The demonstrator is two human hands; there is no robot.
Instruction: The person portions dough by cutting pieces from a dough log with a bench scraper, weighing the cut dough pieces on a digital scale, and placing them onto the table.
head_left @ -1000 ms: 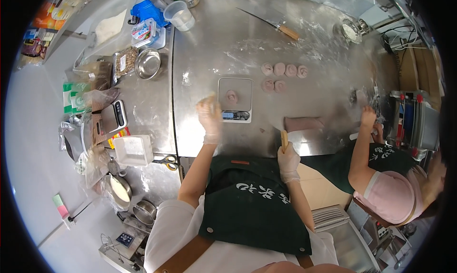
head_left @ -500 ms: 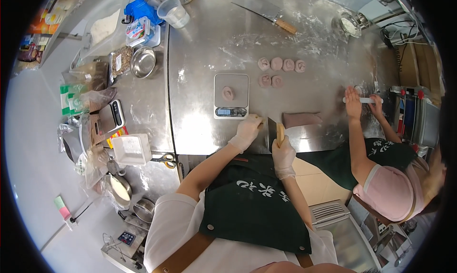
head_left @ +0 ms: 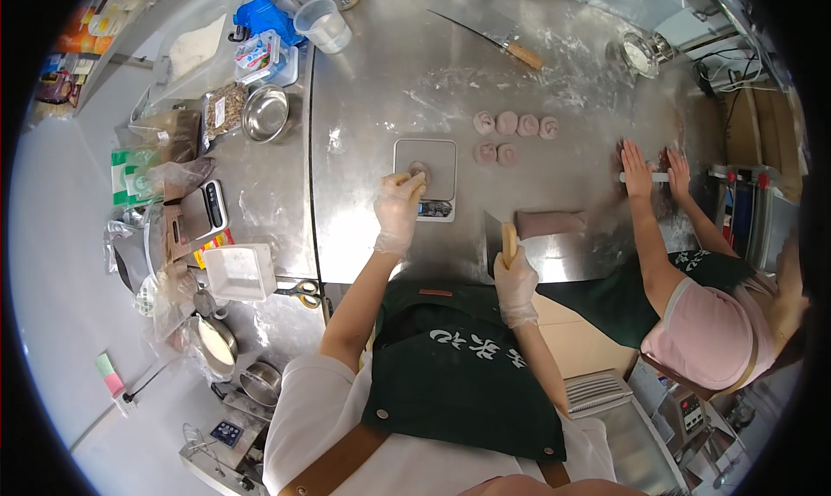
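A small pinkish-purple piece of dough [head_left: 419, 166] lies on the plate of the white digital kitchen scale [head_left: 441, 150]. My gloved left hand [head_left: 396, 206] reaches over the scale's near left corner, fingertips pinched at that dough and covering part of it. In my gloved right hand [head_left: 515, 281] is a dough cutter [head_left: 510, 243] with a pale wooden handle, held upright at the table's near edge; its blade shows almost edge-on. Just right of the blade lies a smooth purple dough log [head_left: 550, 223]. Several cut dough pieces [head_left: 506, 122] sit in two rows beyond it.
On the right, a co-worker's hands [head_left: 638, 171] lie over a white rolling pin [head_left: 645, 177]. A long knife [head_left: 523, 55] rests at the back. Left stand a steel bowl [head_left: 266, 113], a plastic cup [head_left: 322, 27], a white tub [head_left: 240, 273] and scissors [head_left: 305, 293].
My left hand has moved left and forward from beside the cutter onto the dough on the scale. My right hand stays nearly still. The co-worker's hands have shifted along the rolling pin.
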